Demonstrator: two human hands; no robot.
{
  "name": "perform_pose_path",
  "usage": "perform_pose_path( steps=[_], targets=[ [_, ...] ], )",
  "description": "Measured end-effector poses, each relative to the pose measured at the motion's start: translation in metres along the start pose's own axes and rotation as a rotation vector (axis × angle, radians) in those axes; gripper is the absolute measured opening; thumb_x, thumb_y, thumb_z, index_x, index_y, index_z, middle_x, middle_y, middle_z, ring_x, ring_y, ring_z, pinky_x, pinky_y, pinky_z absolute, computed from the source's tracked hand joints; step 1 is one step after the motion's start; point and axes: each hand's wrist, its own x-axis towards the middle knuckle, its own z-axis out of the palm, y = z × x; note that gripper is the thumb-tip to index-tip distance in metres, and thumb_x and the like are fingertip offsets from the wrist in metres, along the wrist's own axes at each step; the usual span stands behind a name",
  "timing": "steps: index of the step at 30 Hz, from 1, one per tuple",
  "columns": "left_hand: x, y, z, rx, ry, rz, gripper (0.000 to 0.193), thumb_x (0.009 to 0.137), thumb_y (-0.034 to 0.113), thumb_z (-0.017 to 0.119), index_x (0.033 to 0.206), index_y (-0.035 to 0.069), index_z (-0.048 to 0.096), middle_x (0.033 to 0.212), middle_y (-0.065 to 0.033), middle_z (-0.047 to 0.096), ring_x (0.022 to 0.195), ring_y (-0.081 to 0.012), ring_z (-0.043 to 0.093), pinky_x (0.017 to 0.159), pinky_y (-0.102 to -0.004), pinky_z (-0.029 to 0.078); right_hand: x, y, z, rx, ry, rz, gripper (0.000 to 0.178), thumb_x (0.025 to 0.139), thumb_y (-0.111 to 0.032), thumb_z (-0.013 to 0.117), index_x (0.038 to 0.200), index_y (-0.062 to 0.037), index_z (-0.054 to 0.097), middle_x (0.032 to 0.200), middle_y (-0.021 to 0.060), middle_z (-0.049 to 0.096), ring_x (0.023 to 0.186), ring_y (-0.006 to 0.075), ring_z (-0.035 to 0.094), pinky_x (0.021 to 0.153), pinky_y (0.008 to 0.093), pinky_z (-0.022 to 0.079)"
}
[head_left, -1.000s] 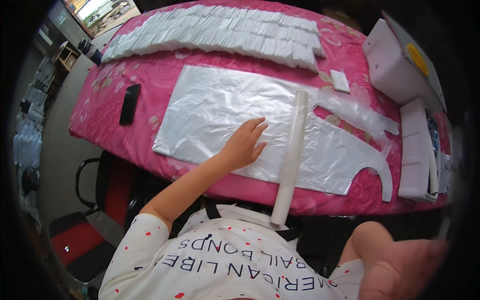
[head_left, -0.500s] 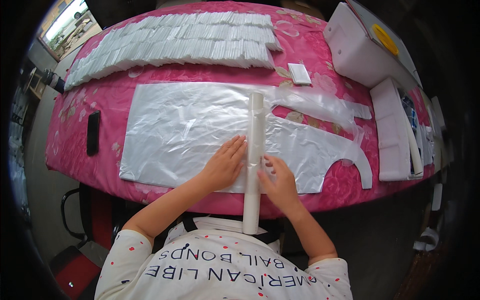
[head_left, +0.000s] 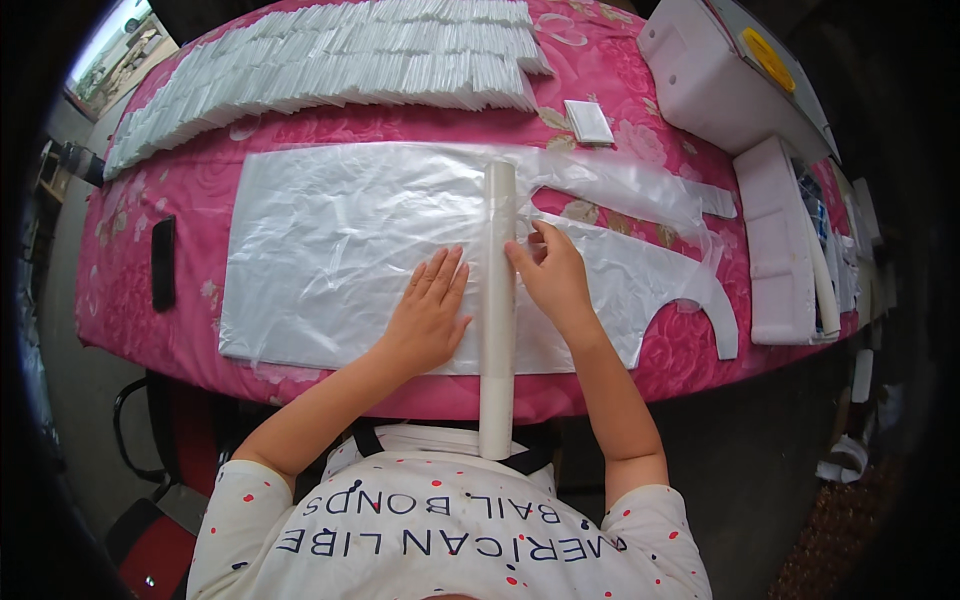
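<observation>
- Plastic sheet (head_left: 330,250), thin and clear, lies spread flat over the pink flowered worktop (head_left: 130,290), its right part cut into an apron-like outline with a curved notch toward 4 o'clock.
- White tube (head_left: 497,300) lies across the sheet, running from 12 to 6 o'clock, its near end hanging past the worktop's edge above the person's shirt.
- Left hand (head_left: 430,315) rests flat on the sheet just beside the tube at its 9 o'clock side, fingers spread; its grip is wide and holds nothing.
- Right hand (head_left: 555,275) sits at the tube's 3 o'clock side, fingertips touching the tube and pinching at the sheet's edge there; the grip is narrow, though I cannot tell how much film it has.
- Stacked rows of folded white packets (head_left: 320,65) run along the far edge at 11 o'clock.
- Small white pad (head_left: 588,122) lies at 1 o'clock.
- Black phone-like slab (head_left: 163,263) lies at 9 o'clock, well apart from the hands.
- White machine (head_left: 720,85) stands at 2 o'clock.
</observation>
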Motion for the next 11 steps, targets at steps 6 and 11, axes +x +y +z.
perform_pose_path(
  steps=[6,11],
  targets=[
    [0.021,0.005,0.002,-0.216,0.132,0.015,0.053,0.084,0.011,0.048,0.131,-0.008,0.033,0.14,-0.0222,0.029,0.131,-0.0358,0.027,0.108,-0.0424,0.022,0.04,0.012,-0.002,0.608,-0.076,0.309,0.041,0.085,-0.032,0.061,0.105,0.0032,0.057,0.082,0.0027,0.06,0.073,0.0098,0.056,0.065,0.0226,0.047],
    [0.027,0.002,0.018,-0.093,0.093,-0.023,0.056,0.083,0.01,0.049,0.133,-0.007,0.03,0.14,-0.0214,0.029,0.131,-0.0351,0.026,0.109,-0.0413,0.02,0.084,0.028,0.014,1.079,-0.092,0.401,0.036,0.085,-0.032,0.063,0.101,-0.001,0.056,0.095,0.0055,0.06,0.077,0.0132,0.058,0.069,0.0226,0.049]
  ],
)
